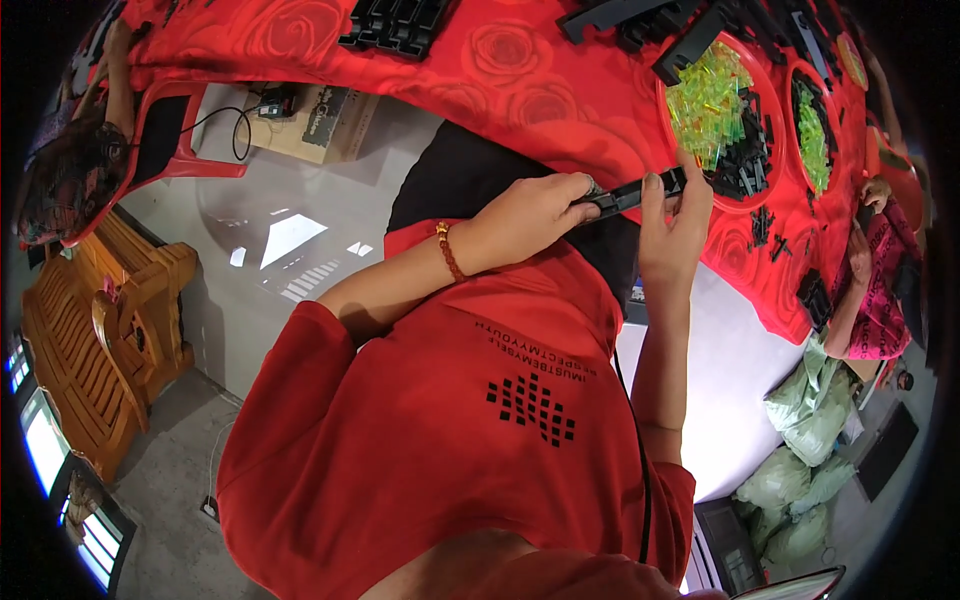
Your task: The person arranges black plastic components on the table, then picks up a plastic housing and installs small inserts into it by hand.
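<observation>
A long, narrow black plastic part [632, 197] is held level in front of my body, near the table edge. My left hand [540, 218] is closed round its left end. At its right end, the fingers and thumb of my right hand [676, 218] pinch it from both sides. Just beyond my right hand, a round red basin [774, 150] holds many clear yellow-green pieces [708, 100] and small black plastic pieces [746, 160]. My fingers hide some of the part's surface.
More black parts [398, 26] lie on the red rose-patterned tablecloth [500, 50]. A second basin [828, 150] stands to the right. Co-workers sit at both sides, one in a pink top [880, 290]. A red chair [205, 165], wooden bench [90, 340] and pale green sacks [812, 400] stand around.
</observation>
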